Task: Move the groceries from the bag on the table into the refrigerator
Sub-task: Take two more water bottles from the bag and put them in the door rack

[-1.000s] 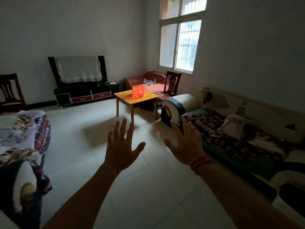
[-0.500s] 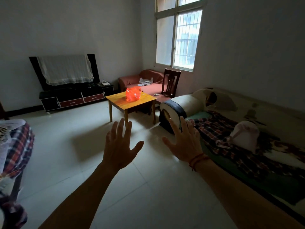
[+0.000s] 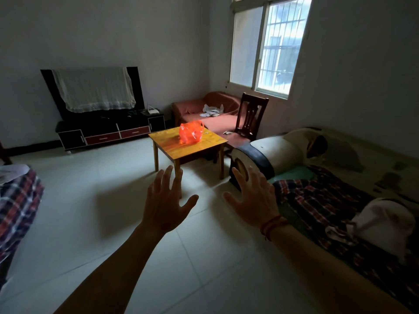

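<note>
Both arms stretch forward over the tiled floor [image 3: 90,211]. The left hand [image 3: 164,205] is spread, fingers straight, back up, holding nothing. The right hand [image 3: 252,200] is likewise splayed and empty, with a red cord [image 3: 272,224] at the wrist. The hands are side by side, not touching.

The orange plastic bag [image 3: 191,132] stands on the yellow wooden table [image 3: 204,147], at 12 o'clock from the hands and well apart from them. A dark wooden chair [image 3: 251,114] stands at the table's 2 o'clock, just beside it. A low TV stand [image 3: 108,132] sits against the wall at the table's 10 o'clock. A couch with a plaid blanket [image 3: 317,196] lies at the right hand's 3 o'clock.
</note>
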A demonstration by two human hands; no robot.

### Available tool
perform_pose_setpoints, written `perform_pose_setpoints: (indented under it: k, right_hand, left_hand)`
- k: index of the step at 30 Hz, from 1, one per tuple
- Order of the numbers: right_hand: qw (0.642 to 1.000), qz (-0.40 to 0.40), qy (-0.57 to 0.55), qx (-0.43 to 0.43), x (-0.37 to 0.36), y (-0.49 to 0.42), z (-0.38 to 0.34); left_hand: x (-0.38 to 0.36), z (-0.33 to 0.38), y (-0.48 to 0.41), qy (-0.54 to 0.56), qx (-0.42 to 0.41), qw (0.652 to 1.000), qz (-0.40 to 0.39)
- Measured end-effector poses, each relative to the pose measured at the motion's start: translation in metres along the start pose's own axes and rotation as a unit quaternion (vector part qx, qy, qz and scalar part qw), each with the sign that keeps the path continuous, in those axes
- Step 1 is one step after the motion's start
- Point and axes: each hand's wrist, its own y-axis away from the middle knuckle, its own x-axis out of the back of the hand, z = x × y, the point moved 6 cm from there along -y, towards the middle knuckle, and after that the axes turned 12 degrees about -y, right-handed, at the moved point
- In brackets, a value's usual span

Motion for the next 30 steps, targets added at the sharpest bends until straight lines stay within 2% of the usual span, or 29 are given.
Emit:
perform_pose_setpoints:
  k: [12, 21, 30]
  right_hand:
    - [1.000, -0.010, 0.013, -0.003, -0.105, -0.249, 0.044]
    - [1.000, -0.008, 0.023, -0.007, -0.148, -0.402, 0.077]
    - [0.999, -0.045, 0.015, -0.010, -0.222, -0.577, 0.160]
  left_hand:
    - [-0.136, -0.071, -0.231, 0.012, 0.009, 1.000, -0.002]
    - [-0.216, -0.083, -0.379, 0.017, -0.007, 1.000, -0.003]
    - [-0.324, -0.087, -0.543, 0.009, 0.011, 1.000, -0.022]
